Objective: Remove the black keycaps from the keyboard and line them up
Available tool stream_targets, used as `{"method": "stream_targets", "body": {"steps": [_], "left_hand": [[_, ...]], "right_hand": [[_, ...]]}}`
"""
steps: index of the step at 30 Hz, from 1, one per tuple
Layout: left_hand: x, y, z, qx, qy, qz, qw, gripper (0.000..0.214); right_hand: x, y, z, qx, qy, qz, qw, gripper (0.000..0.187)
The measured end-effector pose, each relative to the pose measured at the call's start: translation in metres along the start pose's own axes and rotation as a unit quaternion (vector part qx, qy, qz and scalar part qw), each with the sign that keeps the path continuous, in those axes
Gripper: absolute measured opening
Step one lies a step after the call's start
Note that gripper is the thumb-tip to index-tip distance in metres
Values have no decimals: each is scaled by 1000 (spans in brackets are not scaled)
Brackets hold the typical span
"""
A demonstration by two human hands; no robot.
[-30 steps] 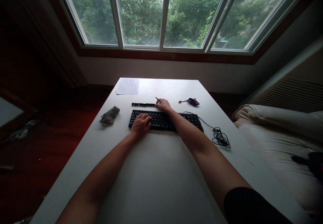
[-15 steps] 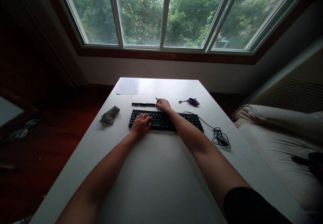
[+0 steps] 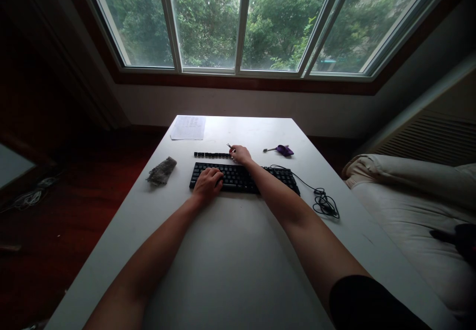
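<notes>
A black keyboard lies across the middle of the white table. My left hand rests on its left half with the fingers curled down onto the keys. My right hand reaches past the keyboard's far edge and pinches a small dark tool that sticks up from the fingers. Just left of that hand a row of loose black keycaps lies in a line on the table.
A grey cloth lies left of the keyboard and a sheet of paper at the far left corner. A purple brush sits far right. The keyboard's cable coils at the right. A cushion is beside the table.
</notes>
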State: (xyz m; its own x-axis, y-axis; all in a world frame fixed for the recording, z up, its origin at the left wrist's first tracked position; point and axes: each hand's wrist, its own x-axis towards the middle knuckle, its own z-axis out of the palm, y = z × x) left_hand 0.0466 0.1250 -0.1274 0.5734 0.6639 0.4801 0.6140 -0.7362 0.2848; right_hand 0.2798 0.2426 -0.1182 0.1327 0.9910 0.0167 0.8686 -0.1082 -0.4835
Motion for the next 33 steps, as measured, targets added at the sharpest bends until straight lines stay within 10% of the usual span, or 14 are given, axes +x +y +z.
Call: {"method": "stream_targets", "body": {"steps": [33], "left_hand": [[1, 0, 0, -1, -1, 3, 1000, 23]], "right_hand": [[-6, 0, 5, -4, 2, 5, 1000, 20]]}}
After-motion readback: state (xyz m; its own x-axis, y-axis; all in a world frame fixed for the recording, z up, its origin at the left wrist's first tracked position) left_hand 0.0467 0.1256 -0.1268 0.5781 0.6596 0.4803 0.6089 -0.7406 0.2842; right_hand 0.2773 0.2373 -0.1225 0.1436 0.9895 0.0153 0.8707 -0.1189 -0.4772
